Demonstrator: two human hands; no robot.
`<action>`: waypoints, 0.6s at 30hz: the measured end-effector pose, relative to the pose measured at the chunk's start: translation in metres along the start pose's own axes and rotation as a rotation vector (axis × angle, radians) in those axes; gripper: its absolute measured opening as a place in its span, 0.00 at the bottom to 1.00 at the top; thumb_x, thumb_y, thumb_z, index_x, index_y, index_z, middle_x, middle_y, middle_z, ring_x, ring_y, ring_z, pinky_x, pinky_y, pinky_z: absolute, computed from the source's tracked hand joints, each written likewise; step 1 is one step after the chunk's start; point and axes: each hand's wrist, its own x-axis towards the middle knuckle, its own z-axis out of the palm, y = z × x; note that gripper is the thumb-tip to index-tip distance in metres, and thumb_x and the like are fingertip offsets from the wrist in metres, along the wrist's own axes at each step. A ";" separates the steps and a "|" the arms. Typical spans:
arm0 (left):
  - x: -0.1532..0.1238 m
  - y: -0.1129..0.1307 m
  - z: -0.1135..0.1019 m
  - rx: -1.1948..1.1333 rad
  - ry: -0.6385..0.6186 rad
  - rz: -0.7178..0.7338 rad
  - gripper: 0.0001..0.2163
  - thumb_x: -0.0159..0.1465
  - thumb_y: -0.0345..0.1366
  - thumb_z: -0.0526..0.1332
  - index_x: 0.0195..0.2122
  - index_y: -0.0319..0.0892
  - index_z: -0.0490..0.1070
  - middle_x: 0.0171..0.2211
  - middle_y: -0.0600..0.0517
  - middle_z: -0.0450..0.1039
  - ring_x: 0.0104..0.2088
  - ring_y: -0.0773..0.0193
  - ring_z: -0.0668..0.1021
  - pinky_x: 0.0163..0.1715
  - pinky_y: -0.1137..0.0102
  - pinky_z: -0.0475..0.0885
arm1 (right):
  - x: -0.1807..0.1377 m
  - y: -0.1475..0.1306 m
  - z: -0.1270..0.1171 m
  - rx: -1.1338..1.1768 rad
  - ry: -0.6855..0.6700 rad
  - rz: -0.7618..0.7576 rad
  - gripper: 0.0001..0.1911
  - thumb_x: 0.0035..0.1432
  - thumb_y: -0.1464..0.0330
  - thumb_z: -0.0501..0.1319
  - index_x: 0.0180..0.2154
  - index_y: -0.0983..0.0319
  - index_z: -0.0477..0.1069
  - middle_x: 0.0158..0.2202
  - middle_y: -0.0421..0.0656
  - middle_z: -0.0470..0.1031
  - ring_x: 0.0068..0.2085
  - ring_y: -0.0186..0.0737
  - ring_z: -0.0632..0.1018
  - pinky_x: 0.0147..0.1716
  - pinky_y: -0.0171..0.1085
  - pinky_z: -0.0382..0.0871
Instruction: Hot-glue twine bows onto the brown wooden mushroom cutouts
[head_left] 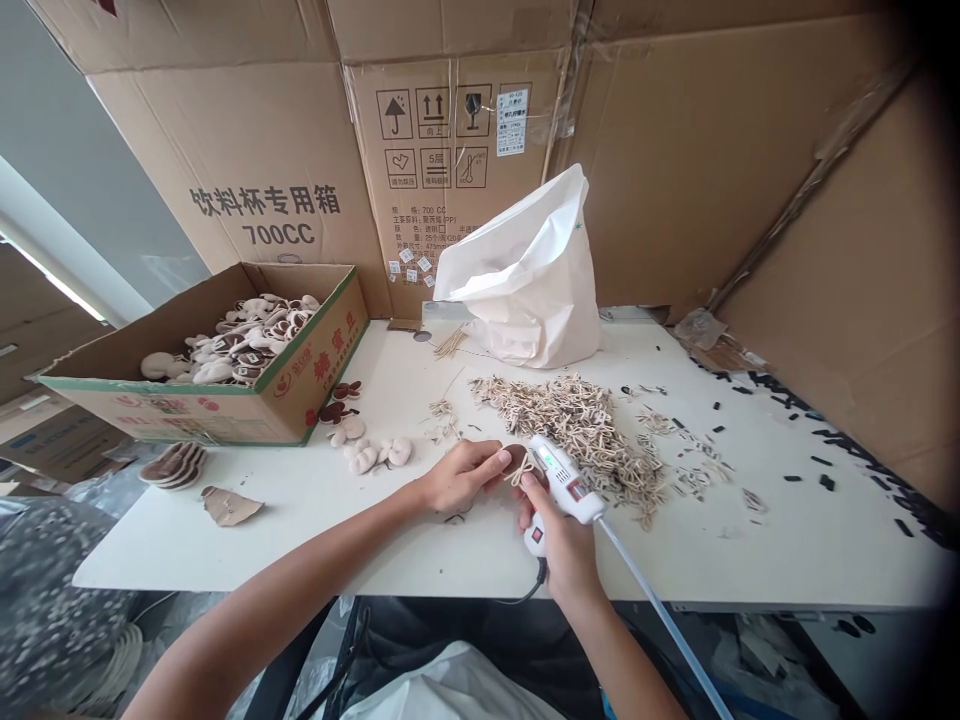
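A: Position of small cord bow?
B: Between both hands, above the table, nearer the near edge than the far, about midway along; just in front of a brown piece, contact between the two hard to tell
A: Grip, left hand?
B: Thumb and fingers together, clamped on the brown piece; reaching in from the left
A: Grip, right hand?
B: Wrapped round a white glue gun; thumb right beside the bow, possibly touching, cannot tell
A: Key relation?
B: Bow just left of gun's front end; gun's long axis slanting from there rightward to the near edge; left fingertips on the bow's other side, right thumb apparently nearer; translucent glue stick out of gun's rear, past the near edge
A: Further out?
B: Heap of pale cord pieces beyond the gun; plush pieces left of left hand; white bag by middle of far edge
A: Margins?
B: Cardboard box at far left corner, plush shapes inside; torn scrap near left edge; black bits scattered toward right edge
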 end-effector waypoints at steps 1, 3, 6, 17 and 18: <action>0.000 0.000 0.000 0.017 0.002 0.001 0.26 0.76 0.56 0.48 0.28 0.40 0.64 0.24 0.55 0.66 0.26 0.68 0.67 0.30 0.71 0.63 | 0.000 0.000 -0.001 -0.007 -0.006 0.006 0.20 0.51 0.53 0.77 0.34 0.61 0.77 0.25 0.40 0.77 0.20 0.32 0.70 0.17 0.31 0.62; 0.001 0.000 0.000 0.050 0.003 0.012 0.26 0.76 0.55 0.47 0.28 0.40 0.64 0.24 0.55 0.66 0.26 0.68 0.66 0.31 0.71 0.63 | 0.000 0.001 -0.002 -0.015 -0.024 0.019 0.20 0.52 0.53 0.76 0.35 0.61 0.78 0.26 0.40 0.77 0.20 0.32 0.70 0.17 0.31 0.62; 0.002 -0.001 0.000 0.078 0.010 0.027 0.26 0.77 0.53 0.47 0.27 0.40 0.64 0.24 0.55 0.66 0.25 0.69 0.66 0.31 0.71 0.63 | 0.001 0.003 -0.003 -0.006 -0.024 0.014 0.20 0.53 0.53 0.76 0.36 0.60 0.78 0.27 0.40 0.78 0.21 0.32 0.70 0.18 0.31 0.63; 0.002 -0.006 0.000 0.062 0.025 0.049 0.27 0.76 0.54 0.49 0.25 0.40 0.62 0.21 0.56 0.64 0.24 0.70 0.64 0.28 0.72 0.61 | 0.001 0.002 -0.001 -0.017 0.003 0.002 0.21 0.51 0.51 0.76 0.34 0.60 0.77 0.19 0.37 0.72 0.20 0.34 0.70 0.18 0.32 0.62; 0.001 -0.005 0.000 0.061 0.022 0.041 0.27 0.76 0.55 0.48 0.25 0.40 0.63 0.21 0.56 0.64 0.24 0.70 0.65 0.28 0.72 0.61 | 0.000 0.001 0.000 -0.020 0.001 0.000 0.21 0.50 0.51 0.76 0.34 0.61 0.77 0.18 0.37 0.71 0.20 0.35 0.70 0.18 0.32 0.62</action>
